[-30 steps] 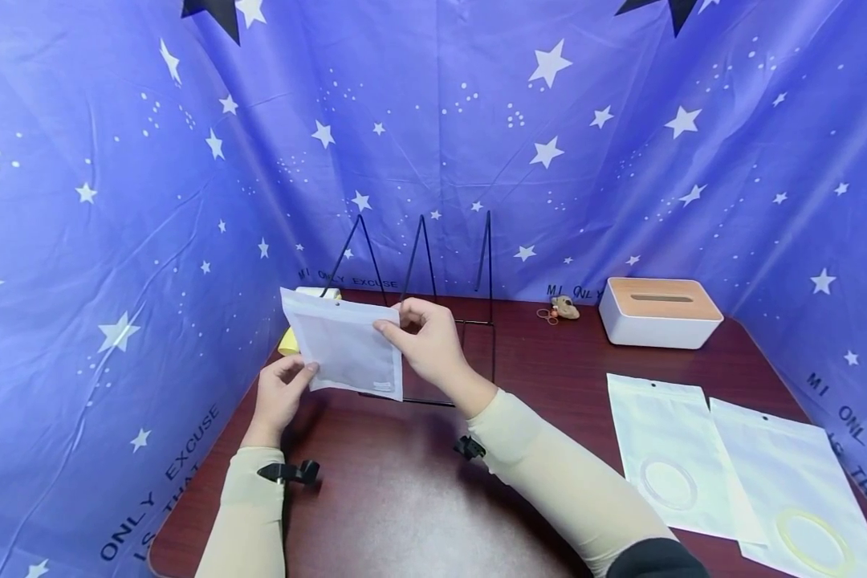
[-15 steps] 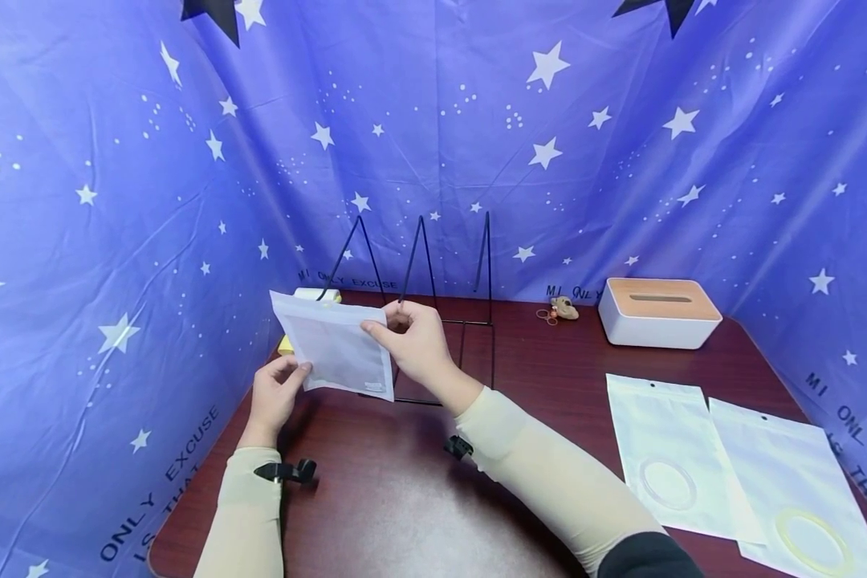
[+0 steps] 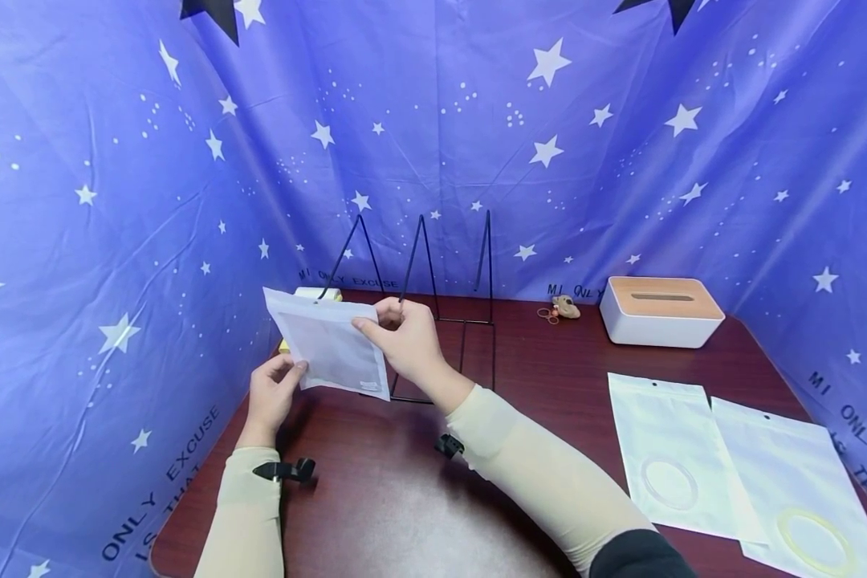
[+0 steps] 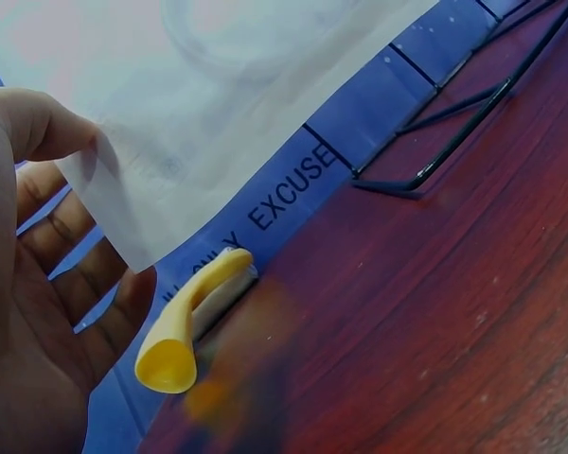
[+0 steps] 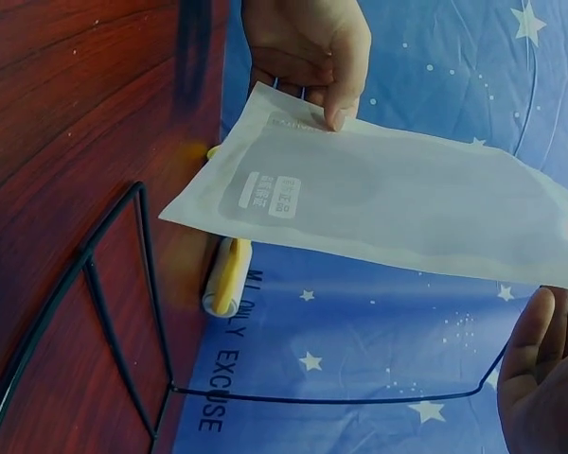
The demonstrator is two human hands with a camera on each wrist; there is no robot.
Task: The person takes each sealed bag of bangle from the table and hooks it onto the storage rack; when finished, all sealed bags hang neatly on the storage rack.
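A flat whitish translucent pouch hangs upright over the left of the table, tilted, between my two hands. My left hand pinches its lower left corner between thumb and fingers. At the upper right edge my right hand pinches it in the same way. Small pale lettering shows near the pouch's bottom in the right wrist view, and a faint ring outline is visible on its side in the left wrist view. Directly behind stands a black wire rack with tall triangular dividers, partly hidden by the pouch and right hand.
A yellow and white object lies behind the pouch at the table's left edge. On the right are two pouches, one with a pale ring, one with a yellow ring. Behind them sit a wood-topped tissue box and a small brown figurine.
Both hands and the pouch have shifted slightly left, the right hand more than the left. Both grips on the pouch stay the same.
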